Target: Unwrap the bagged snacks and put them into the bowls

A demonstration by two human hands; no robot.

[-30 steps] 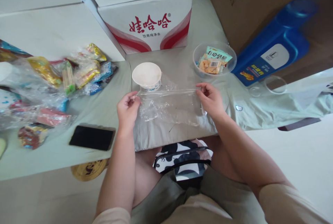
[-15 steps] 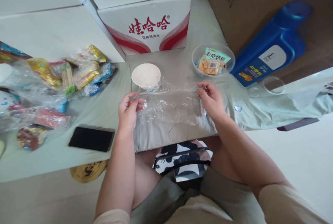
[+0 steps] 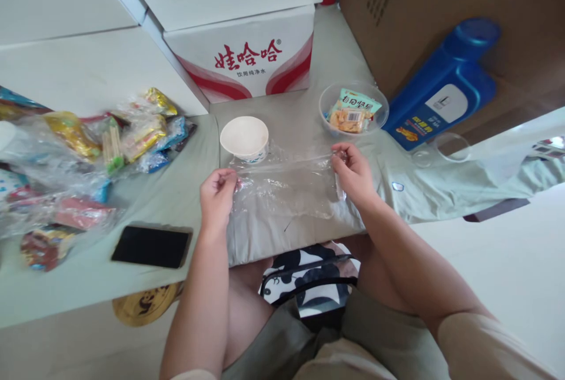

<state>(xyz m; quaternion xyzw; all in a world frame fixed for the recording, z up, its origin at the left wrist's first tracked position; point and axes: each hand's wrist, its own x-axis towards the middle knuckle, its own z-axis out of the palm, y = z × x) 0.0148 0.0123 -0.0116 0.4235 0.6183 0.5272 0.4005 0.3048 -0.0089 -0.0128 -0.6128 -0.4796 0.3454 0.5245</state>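
A clear plastic bag (image 3: 286, 189) is stretched flat between my two hands, low over the cloth. My left hand (image 3: 218, 195) pinches its left upper corner between thumb and fingers. At the opposite corner, my right hand (image 3: 353, 173) is closed on the bag's edge in the same way. Right behind the bag stands a white paper bowl (image 3: 244, 137), its inside facing up. Further back on the right, a clear plastic bowl (image 3: 326, 110) holds snack packets (image 3: 353, 110), one of them pale green.
Wrapped snacks in clear bags (image 3: 83, 150) pile up at the left, with a black phone (image 3: 152, 246) before them. A blue bottle (image 3: 445, 86) leans against a brown carton (image 3: 397, 21) at right. A white-and-red box (image 3: 247, 65) stands behind, and a clear lid (image 3: 452, 147) lies right.
The whole view has shifted slightly, so things sit a little lower and further left. My left hand has turned, its fingers now folded closer on the bag's corner. Both hands keep hold.
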